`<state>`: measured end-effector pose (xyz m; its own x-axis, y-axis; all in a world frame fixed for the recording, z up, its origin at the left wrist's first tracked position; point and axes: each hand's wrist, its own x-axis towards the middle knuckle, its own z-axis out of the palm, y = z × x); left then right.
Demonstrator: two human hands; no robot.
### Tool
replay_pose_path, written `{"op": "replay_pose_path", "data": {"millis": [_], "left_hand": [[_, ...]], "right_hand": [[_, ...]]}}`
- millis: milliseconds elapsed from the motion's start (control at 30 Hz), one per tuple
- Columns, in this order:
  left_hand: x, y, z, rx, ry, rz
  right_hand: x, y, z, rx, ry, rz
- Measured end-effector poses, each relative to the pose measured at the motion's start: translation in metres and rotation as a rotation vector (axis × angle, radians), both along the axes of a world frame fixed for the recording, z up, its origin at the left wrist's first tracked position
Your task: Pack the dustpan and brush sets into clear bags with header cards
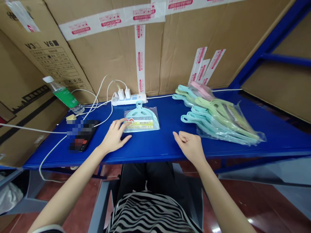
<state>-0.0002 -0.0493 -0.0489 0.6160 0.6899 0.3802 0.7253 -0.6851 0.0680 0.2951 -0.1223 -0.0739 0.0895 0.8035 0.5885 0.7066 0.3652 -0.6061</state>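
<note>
A light-blue mini dustpan and brush set point(141, 118) lies flat in a clear plastic bag with a yellow-and-white label, its handle pointing toward the cardboard. My left hand point(115, 136) rests at the bag's left edge, fingers spread and fingertips on or beside the label. On the bare blue table to the right, my right hand point(189, 144) is curled with its fingers folded in; whether anything small is inside is hidden. Beyond it lies a pile of bagged dustpan sets point(218, 116) in blue, green and pink, overlapping one another, handles mostly toward the left.
A white power strip point(130, 99) with plugged chargers runs along the back. On the left are a water bottle point(64, 95), loose white cables and a partly blurred phone point(84, 137). Cardboard point(109, 58) walls the back; a blue metal frame point(262, 48) rises at right.
</note>
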Motion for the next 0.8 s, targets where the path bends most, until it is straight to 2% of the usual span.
{"op": "replay_pose_path", "data": {"millis": [133, 267, 367, 500, 800], "left_hand": [[0.012, 0.022, 0.008, -0.089, 0.060, -0.010], [0.026, 0.044, 0.020, -0.222, 0.149, 0.051], [0.034, 0.053, 0.027, -0.331, 0.231, 0.084], [0.039, 0.053, 0.027, -0.412, 0.294, 0.129], [0.051, 0.033, 0.025, -0.384, 0.335, 0.319]], "right_hand": [[-0.001, 0.001, -0.002, -0.005, -0.013, 0.006], [-0.001, 0.002, -0.001, -0.020, -0.018, -0.015], [-0.001, 0.003, 0.000, -0.042, -0.029, -0.034], [-0.002, 0.003, 0.000, -0.082, -0.063, -0.051], [-0.010, -0.004, 0.001, -0.154, -0.193, -0.084]]}}
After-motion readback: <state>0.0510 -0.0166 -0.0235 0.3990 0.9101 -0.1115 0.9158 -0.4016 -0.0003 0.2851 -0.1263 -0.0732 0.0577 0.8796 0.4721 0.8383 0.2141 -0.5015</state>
